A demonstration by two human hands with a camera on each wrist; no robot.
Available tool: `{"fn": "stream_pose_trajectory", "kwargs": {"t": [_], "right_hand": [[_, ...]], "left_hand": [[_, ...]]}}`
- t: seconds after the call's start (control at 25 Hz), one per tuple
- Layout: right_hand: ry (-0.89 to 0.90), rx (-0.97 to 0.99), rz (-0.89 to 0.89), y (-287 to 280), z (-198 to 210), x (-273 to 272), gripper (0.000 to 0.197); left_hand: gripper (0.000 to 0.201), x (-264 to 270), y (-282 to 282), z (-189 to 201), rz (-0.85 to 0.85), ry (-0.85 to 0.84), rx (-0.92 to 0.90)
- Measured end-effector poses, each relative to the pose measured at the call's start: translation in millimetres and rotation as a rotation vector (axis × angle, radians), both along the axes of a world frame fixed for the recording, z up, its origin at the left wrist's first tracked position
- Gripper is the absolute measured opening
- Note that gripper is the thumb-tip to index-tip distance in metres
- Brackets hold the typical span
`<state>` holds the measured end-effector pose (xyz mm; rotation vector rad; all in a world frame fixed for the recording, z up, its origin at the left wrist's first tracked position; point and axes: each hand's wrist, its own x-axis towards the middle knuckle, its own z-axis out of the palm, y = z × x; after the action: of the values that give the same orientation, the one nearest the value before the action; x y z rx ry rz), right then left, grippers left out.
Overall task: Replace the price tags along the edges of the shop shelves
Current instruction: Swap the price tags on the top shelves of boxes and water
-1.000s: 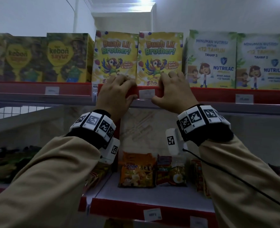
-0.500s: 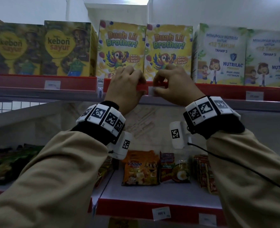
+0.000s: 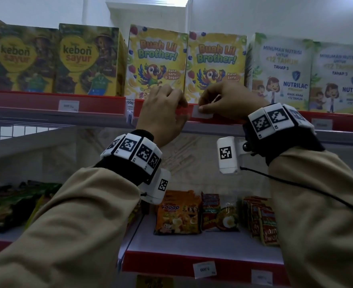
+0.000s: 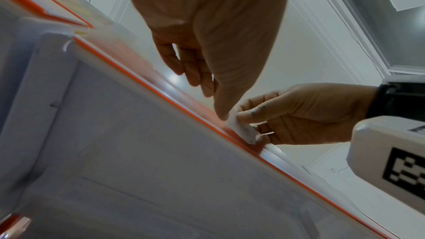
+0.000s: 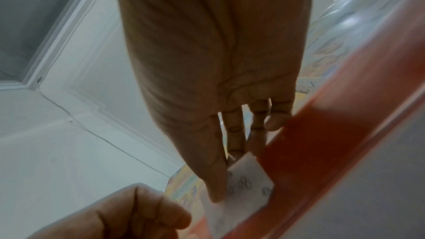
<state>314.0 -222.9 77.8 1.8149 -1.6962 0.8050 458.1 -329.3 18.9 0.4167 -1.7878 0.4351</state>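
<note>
A white price tag (image 3: 202,114) sits in the red edge strip (image 3: 223,119) of the upper shelf, below the parrot cereal boxes. My right hand (image 3: 219,102) pinches the tag (image 5: 248,186) between the thumb in front and the fingers behind. In the left wrist view the tag (image 4: 241,130) stands partly out of the strip (image 4: 161,86). My left hand (image 3: 167,109) grips the strip just left of the tag, fingers curled over its top edge, and its thumb tip touches the tag's left end. Part of the tag's print is hidden by the thumbs.
Other white tags sit in the strip at left (image 3: 68,105) and right (image 3: 321,123), and two on the lower shelf's edge (image 3: 204,269). Boxes (image 3: 157,59) stand close behind the strip. Noodle packs (image 3: 177,213) lie on the lower shelf under my wrists.
Both hands have closed in from either side of the tag. My right thumb and fingers have taken hold of it, and my left hand has slid right along the strip.
</note>
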Motion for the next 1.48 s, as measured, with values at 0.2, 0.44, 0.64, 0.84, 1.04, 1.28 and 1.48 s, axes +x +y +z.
{"fn": "stream_pose_trajectory", "kwargs": {"t": [0.2,0.44,0.64,0.84,1.04,1.28,1.48], "right_hand": [[-0.309,-0.268,0.238,1.5,-10.7,-3.8,0.018],[-0.751,-0.327,0.618,0.4,-26.4,9.7,0.028],[-0.689,-0.279,0.61,-9.2,-38.9,16.4,0.026],[-0.436,-0.298,0.419,-9.6,-36.7,11.4,0.019],[-0.186,-0.224,0.215,-5.5,-26.8,7.1,0.014],[-0.051,-0.274,0.143,-9.8,-21.8,7.8,0.006],[-0.092,-0.393,0.153,-19.1,-15.4,6.7,0.007]], "left_hand": [[0.022,1.1,-3.0,-0.8,-0.034,0.002,-0.024],[0.035,-0.8,-5.2,4.9,-0.179,0.066,0.075],[0.026,3.2,-7.8,7.5,-0.295,0.09,0.099],[0.018,5.7,-10.5,10.4,-0.285,0.045,0.083],[0.016,12.1,-10.5,16.6,-0.33,-0.053,0.113],[0.023,16.2,-10.9,19.6,-0.29,-0.079,0.126],[0.026,28.5,-13.7,20.5,-0.223,-0.069,0.121]]}}
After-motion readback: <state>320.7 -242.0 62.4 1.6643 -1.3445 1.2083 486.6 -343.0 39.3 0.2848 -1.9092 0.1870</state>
